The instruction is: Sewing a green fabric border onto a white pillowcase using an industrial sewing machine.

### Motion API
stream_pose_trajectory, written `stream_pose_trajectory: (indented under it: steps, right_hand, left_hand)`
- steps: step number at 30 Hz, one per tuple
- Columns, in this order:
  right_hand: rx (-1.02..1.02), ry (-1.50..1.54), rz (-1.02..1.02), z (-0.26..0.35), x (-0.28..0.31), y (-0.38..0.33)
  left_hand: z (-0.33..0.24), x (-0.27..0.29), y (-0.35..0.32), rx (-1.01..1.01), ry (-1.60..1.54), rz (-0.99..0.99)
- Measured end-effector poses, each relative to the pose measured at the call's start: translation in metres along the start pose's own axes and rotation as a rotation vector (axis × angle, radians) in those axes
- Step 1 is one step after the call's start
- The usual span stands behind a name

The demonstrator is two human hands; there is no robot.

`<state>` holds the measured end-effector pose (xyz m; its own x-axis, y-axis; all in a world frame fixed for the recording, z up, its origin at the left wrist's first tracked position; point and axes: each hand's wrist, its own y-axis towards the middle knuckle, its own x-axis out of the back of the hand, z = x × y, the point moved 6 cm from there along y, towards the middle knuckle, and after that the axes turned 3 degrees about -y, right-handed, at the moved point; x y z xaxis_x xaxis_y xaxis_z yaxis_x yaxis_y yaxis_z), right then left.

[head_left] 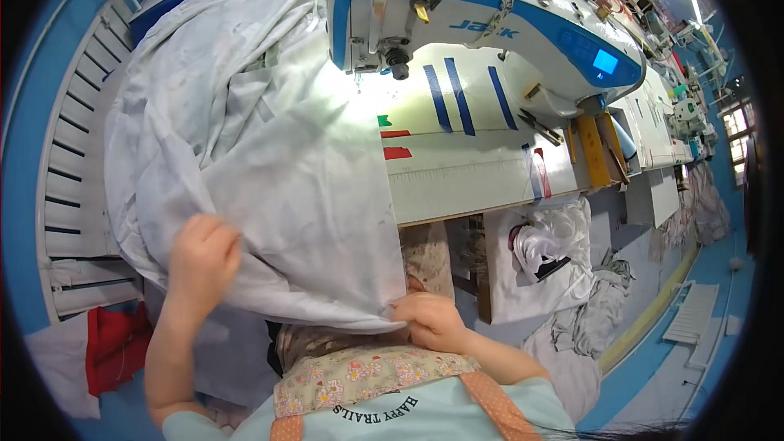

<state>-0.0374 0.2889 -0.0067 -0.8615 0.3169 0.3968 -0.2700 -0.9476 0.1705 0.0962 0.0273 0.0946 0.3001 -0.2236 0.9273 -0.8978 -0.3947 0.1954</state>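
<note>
A large white cloth [302, 188] spreads over the left of the sewing table and hangs down over its front edge toward my lap. Its upper part lies in loose folds; the right edge runs straight down from below the sewing machine's needle area [359, 86], which is brightly lit. My right hand [429, 320] pinches the cloth's lower right corner between thumb and fingers. Farther left, my left hand [204, 257] is closed on a fold of the same cloth, slightly blurred, its fingertips partly hidden.
The white and blue sewing machine [482, 16] stands over the table [465, 184], marked with blue and red tape. Tweezers [541, 126] lie beside its base. A white slatted rack [73, 171] borders the left. White ribbon [547, 249] rests on a lower surface at right; red cloth [118, 347] hangs lower left.
</note>
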Motion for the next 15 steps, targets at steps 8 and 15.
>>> stream_pose_trajectory:
  steps: [8, 15]
  right_hand:
    - [0.004, -0.056, -0.116, -0.013, 0.007, -0.017]
    - [-0.235, 0.053, 0.032, -0.061, -0.012, -0.012]
  left_hand:
    - [-0.008, -0.045, 0.04, -0.273, 0.008, 0.012]
    - [0.015, -0.034, 0.03, -0.114, 0.154, -0.068]
